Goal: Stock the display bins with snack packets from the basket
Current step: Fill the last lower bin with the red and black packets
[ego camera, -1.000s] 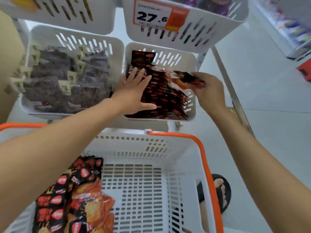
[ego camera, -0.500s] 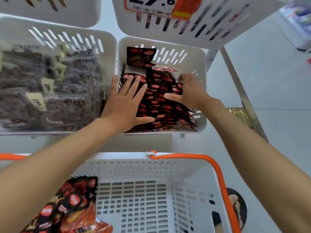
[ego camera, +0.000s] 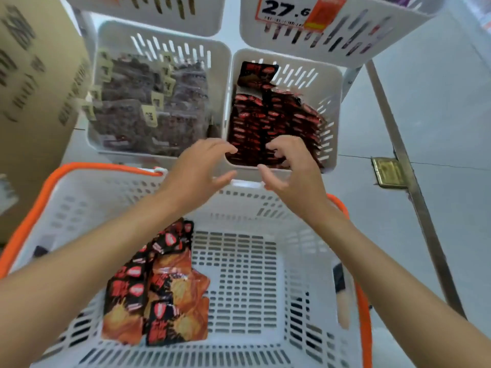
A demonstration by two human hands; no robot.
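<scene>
Pale shop floor [ego camera: 438,115] lies behind a metal rack [ego camera: 406,168] of white slotted bins as a person reaches both bare arms across a white basket [ego camera: 106,197] with an orange rim. The left hand [ego camera: 196,171] and right hand [ego camera: 289,168] hover side by side, not touching, over the near rim of the lower right display bin [ego camera: 337,102]. Each grip is released, fingers loosely curled and thumbs spread, with nothing in them. That bin holds a tight row of red-and-black snack packets [ego camera: 268,123] standing on edge, with one more propped upright against its back wall. A small heap of black, red and orange packets [ego camera: 156,288] lies on the slotted bottom at the left side of the basket. The neighbouring bin [ego camera: 218,57] to the left is packed with dark bags [ego camera: 148,107] bearing pale yellow tags. Above, an upper bin [ego camera: 345,35] carries a price label [ego camera: 287,9] reading 27.6. A cardboard box [ego camera: 34,88] stands at far left.
</scene>
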